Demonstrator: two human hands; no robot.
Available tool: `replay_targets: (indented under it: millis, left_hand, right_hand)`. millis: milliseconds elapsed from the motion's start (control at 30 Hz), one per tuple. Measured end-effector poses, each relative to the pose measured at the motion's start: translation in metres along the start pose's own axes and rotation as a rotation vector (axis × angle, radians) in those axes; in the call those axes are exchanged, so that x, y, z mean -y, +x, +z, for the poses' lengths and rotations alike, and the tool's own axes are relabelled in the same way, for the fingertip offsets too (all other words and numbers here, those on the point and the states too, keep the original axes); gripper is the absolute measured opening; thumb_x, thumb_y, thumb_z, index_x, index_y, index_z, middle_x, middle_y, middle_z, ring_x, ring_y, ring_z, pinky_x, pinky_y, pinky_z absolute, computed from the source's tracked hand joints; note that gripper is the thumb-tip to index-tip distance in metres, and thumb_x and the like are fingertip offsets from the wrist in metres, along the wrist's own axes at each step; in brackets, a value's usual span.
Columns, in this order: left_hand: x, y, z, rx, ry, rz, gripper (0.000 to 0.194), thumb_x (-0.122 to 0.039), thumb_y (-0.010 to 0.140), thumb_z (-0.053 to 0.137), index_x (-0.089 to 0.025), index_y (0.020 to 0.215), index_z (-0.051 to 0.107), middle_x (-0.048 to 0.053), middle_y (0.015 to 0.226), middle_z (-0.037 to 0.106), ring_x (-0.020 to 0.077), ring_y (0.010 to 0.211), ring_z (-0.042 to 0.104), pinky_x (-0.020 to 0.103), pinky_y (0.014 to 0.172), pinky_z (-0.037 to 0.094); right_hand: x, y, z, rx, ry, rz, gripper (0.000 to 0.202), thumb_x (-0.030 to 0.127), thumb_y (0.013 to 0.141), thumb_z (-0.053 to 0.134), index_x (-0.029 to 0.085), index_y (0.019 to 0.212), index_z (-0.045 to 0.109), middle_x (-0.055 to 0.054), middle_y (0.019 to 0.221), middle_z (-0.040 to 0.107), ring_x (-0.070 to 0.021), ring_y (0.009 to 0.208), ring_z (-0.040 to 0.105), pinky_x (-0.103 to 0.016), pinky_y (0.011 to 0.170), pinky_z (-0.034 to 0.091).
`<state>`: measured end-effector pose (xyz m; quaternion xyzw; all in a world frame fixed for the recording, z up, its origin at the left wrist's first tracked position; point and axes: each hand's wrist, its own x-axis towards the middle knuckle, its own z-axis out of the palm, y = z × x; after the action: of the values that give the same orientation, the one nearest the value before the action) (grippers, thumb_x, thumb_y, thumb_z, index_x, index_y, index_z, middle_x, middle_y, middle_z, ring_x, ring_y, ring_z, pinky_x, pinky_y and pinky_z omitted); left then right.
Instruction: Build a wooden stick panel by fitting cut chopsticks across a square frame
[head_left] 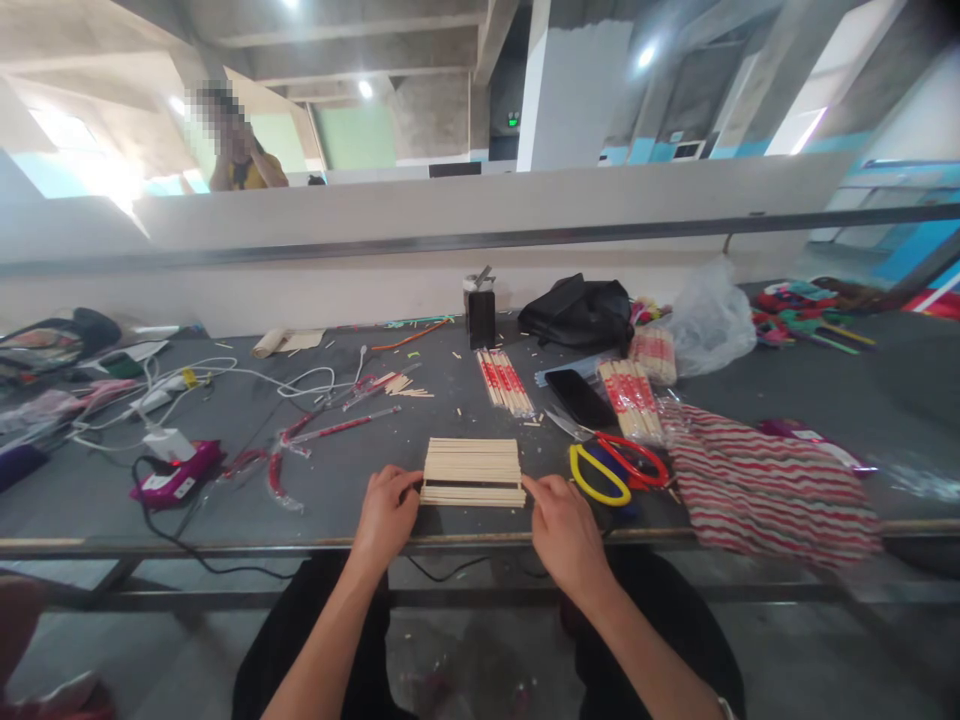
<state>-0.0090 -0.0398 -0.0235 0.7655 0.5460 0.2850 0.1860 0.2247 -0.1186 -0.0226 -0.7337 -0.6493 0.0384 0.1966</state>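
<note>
The stack of bare chopsticks [472, 472] lies near the front edge of the grey table [375, 470], and that stack serves as the landmark here. Far left of it, white cables [247, 378] and a magenta packet [178, 478] crowd the tabletop; between those and the stack runs a stretch of bare grey surface, broken only by red wrapper scraps [279, 478]. The left hand [385, 518] presses its fingertips against the stack's left end, fingers curled, gripping the sticks. The stack itself is pale wood, many sticks laid parallel in flat layers, ends roughly squared. The right hand [564, 530] pinches the stack's right end with thumb and fingers. Behind the stack lie red-and-white wrapped chopsticks [505, 382] and a small black box [481, 316]. Just right of the stack sit scissors with yellow and red handles [611, 468], close to the right hand; beyond them a black phone [579, 397], more wrapped bundles [631, 398] and a heap of red-striped wrappers [772, 490] fill the room on that side
</note>
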Motion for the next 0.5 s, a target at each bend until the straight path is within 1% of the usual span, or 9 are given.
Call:
replay_targets:
  millis: [267, 500]
  left_hand:
    - [-0.0007, 0.0005, -0.001, 0.0, 0.0, -0.014, 0.038, -0.011, 0.077, 0.043, -0.021, 0.097, 0.073, 0.004, 0.085, 0.063, 0.0188, 0.087, 0.054, 0.032, 0.083, 0.042]
    - [0.0002, 0.0012, -0.0011, -0.005, -0.023, -0.012, 0.037, -0.01, 0.077, 0.043, -0.021, 0.094, 0.073, 0.003, 0.084, 0.064, 0.0178, 0.087, 0.056, 0.034, 0.086, 0.041]
  right_hand:
    - [-0.0017, -0.0001, 0.0014, -0.011, 0.019, -0.004, 0.043, 0.004, 0.084, 0.04, 0.013, 0.119, 0.063, -0.01, 0.099, 0.061, -0.0208, 0.095, 0.054, -0.031, 0.091, 0.04]
    - [-0.002, 0.0011, 0.0012, -0.004, 0.031, 0.003, 0.044, 0.004, 0.083, 0.04, 0.013, 0.12, 0.062, -0.01, 0.1, 0.061, -0.0209, 0.097, 0.055, -0.03, 0.092, 0.039]
